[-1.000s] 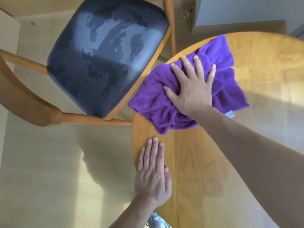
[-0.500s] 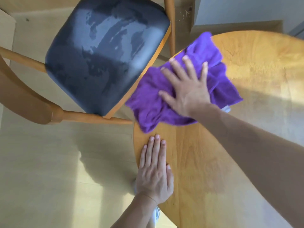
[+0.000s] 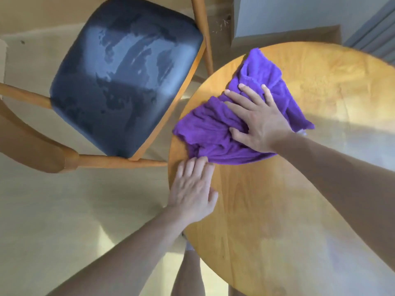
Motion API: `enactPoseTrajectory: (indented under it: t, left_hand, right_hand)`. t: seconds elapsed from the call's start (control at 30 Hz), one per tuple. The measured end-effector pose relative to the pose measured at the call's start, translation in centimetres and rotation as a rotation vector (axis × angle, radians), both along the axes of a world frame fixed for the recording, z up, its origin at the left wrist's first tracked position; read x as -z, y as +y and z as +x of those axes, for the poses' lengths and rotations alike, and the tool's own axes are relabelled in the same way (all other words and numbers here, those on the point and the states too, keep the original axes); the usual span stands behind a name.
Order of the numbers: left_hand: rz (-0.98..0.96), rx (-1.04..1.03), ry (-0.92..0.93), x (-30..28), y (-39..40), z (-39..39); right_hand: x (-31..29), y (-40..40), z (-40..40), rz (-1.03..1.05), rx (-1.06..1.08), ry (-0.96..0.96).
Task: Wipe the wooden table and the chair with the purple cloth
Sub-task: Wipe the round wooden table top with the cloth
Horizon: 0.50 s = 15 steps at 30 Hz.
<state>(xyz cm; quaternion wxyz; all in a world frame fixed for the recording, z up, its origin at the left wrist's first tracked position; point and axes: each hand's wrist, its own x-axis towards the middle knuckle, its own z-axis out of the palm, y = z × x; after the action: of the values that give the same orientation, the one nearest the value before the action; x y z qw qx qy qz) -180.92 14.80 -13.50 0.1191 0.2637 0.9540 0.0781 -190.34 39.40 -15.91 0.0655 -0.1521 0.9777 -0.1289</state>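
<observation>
The purple cloth lies bunched on the round wooden table, near its left edge. My right hand presses flat on the cloth with fingers spread and straight. My left hand lies flat on the bare tabletop at the near left rim, its fingertips touching the cloth's lower edge. The chair stands left of the table, with a dark padded seat showing damp streaks and a light wooden frame.
Pale wood floor surrounds the table and chair. A grey wall and door frame rise at the far right. My leg shows below the table's near edge. Sunlight falls across the table's right side.
My right hand has slid the cloth back onto the table, away from the chair-side rim and toward me. The cloth's lower edge now meets my left fingertips. My left hand has stayed flat.
</observation>
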Motion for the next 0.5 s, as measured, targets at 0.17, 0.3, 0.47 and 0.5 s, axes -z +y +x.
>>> enactPoseTrajectory:
  t: [0.17, 0.3, 0.47, 0.5]
  left_hand:
    - [0.005, 0.018, -0.012, 0.3, 5.7, -5.3]
    - [0.062, -0.042, 0.042, 2.1, 6.4, -5.2]
    - [0.045, -0.087, 0.069, 2.0, 6.5, -5.0]
    - [0.042, -0.092, 0.07, 2.0, 6.4, -4.8]
  right_hand:
    - [-0.1, 3.7, 0.2, -0.044, 0.66, 0.044]
    - [0.2, -0.1, -0.9, -0.046, 0.97, 0.047]
    - [0.2, -5.1, -0.9, -0.074, 0.634, -0.005]
    - [0.2, -4.7, -0.9, -0.08, 0.535, -0.002]
